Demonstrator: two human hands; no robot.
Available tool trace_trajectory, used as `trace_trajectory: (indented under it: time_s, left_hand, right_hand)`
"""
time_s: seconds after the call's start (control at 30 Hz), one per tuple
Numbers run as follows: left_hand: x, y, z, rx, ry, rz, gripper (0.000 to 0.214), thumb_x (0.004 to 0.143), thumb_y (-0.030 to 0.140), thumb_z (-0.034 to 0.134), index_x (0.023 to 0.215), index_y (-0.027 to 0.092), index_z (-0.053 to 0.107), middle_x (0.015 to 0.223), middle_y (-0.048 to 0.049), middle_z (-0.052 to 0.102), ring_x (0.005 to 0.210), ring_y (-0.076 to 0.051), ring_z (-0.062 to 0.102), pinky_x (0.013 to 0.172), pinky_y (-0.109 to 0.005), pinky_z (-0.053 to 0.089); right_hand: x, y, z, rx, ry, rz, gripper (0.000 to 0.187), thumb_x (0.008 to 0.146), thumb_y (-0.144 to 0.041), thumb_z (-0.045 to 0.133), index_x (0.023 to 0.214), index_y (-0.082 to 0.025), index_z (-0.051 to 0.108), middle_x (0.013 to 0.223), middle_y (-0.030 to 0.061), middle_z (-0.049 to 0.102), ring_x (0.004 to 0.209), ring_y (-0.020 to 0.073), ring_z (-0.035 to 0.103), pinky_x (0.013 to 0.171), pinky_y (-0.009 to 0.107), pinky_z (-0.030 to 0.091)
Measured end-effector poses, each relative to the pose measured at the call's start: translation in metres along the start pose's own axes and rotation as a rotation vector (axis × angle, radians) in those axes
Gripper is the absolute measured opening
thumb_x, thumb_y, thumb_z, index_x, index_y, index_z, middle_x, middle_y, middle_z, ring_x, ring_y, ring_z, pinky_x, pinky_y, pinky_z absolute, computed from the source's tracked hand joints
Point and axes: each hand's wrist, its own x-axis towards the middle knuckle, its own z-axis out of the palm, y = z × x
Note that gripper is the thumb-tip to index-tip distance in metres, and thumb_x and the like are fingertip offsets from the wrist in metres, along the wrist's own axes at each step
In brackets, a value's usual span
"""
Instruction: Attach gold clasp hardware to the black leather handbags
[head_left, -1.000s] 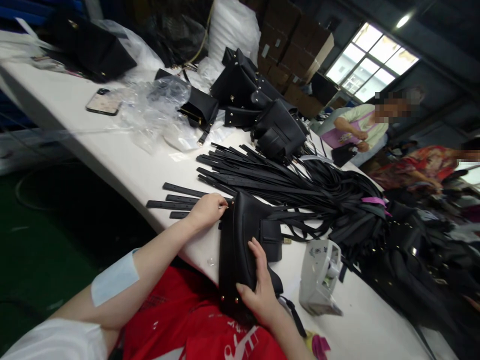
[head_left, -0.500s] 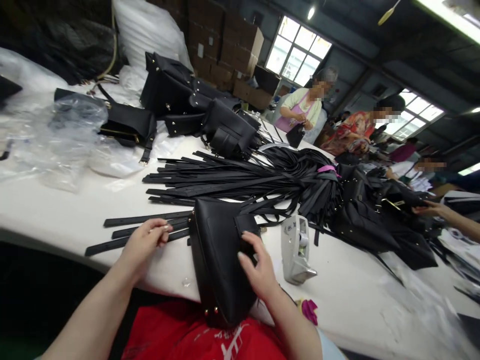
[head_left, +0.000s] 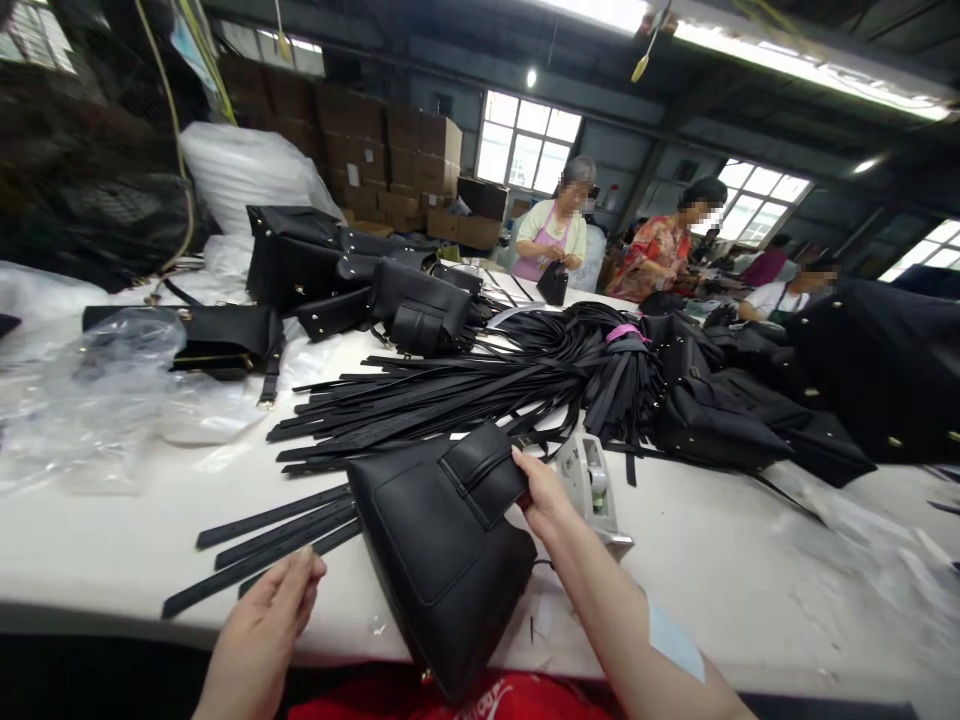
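A black leather handbag [head_left: 427, 520] lies tilted at the table's front edge, its front pocket panel facing up. My right hand [head_left: 546, 497] pinches the right edge of its flap [head_left: 484, 470]. To the left of the bag, my left hand [head_left: 279, 605] is closed, thumb against fingers, apart from the bag; whatever is between the fingertips is too small to make out. Several black straps [head_left: 262, 540] stick out from beside the bag, just beyond my left hand. A grey tape dispenser [head_left: 592, 490] stands behind my right wrist.
A large bundle of black straps [head_left: 450, 390] tied with a pink band [head_left: 626, 331] lies across the table. More black bags [head_left: 420, 300] are piled behind, others [head_left: 720, 420] at the right. Clear plastic bags [head_left: 112, 400] lie left. Co-workers [head_left: 551, 235] stand at the far side.
The handbag has turned so its front panel faces up more. My right hand has closed on the flap's edge. My left hand sits lower in view. A dark bag now shows at far right.
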Motion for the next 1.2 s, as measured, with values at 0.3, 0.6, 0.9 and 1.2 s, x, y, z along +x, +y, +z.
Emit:
trace_trajectory:
  time_s: [0.3, 0.6, 0.9, 1.2]
  left_hand:
    - [-0.041, 0.092, 0.049, 0.277, -0.283, 0.514, 0.031, 0.086, 0.048, 0.055, 0.097, 0.021, 0.066, 0.064, 0.0007, 0.057, 0.050, -0.012, 0.047, 0.046, -0.023, 0.038]
    - [-0.041, 0.129, 0.092, 0.539, -0.248, 1.008, 0.015, 0.083, 0.032, 0.064, 0.090, 0.021, 0.071, 0.071, -0.0012, 0.062, 0.066, -0.015, 0.059, 0.063, -0.025, 0.048]
    - [-0.045, 0.114, 0.091, 0.937, -0.151, 1.534, 0.026, 0.096, 0.017, 0.042, 0.117, 0.011, 0.057, 0.080, -0.0049, 0.059, 0.068, -0.015, 0.058, 0.063, -0.026, 0.051]
    - [-0.059, 0.118, 0.093, 1.248, 0.000, 1.576, 0.028, 0.090, 0.005, 0.039, 0.111, 0.005, 0.057, 0.077, -0.0068, 0.058, 0.067, -0.019, 0.057, 0.058, -0.031, 0.054]
  right_hand:
    - [-0.077, -0.045, 0.042, -0.365, -0.438, -0.541, 0.027, 0.085, -0.037, 0.062, 0.105, -0.021, 0.071, 0.106, 0.0039, 0.072, 0.102, 0.0233, 0.064, 0.095, 0.037, 0.048]
    - [-0.094, -0.046, 0.048, -0.467, -0.528, -0.654, 0.028, 0.087, -0.030, 0.058, 0.111, -0.022, 0.068, 0.109, 0.0041, 0.070, 0.102, 0.0230, 0.063, 0.091, 0.034, 0.048]
    - [-0.108, -0.053, 0.053, -0.770, -0.410, -0.811, 0.014, 0.089, -0.025, 0.050, 0.088, -0.018, 0.063, 0.081, 0.0015, 0.068, 0.072, 0.0151, 0.061, 0.066, 0.023, 0.042]
    - [-0.116, -0.056, 0.064, -1.285, -0.266, -0.954, 0.014, 0.092, -0.025, 0.047, 0.089, -0.020, 0.060, 0.077, 0.0026, 0.070, 0.065, 0.0160, 0.062, 0.058, 0.027, 0.027]
